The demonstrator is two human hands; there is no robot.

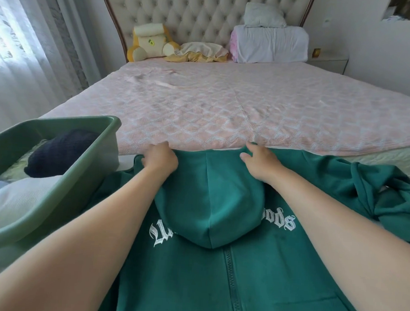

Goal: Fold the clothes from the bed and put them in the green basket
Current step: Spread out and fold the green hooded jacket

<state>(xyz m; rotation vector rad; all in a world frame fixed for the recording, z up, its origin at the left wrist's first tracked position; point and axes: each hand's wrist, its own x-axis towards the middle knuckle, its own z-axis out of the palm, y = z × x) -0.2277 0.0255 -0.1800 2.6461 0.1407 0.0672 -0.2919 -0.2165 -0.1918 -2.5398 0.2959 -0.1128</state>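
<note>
Hoodie [229, 263] sits lower center on the bed [225, 104]; your hands, left [161, 159] and right [258, 159], both pinch its hood. That bunched sleeve [387, 195] at right could wreck your fold before the green basket [54, 202].

Two bare forearms are seen, no sleeves worn; the left hand [160, 157] and right hand [260, 162] are left uncovered, unadorned.
</note>
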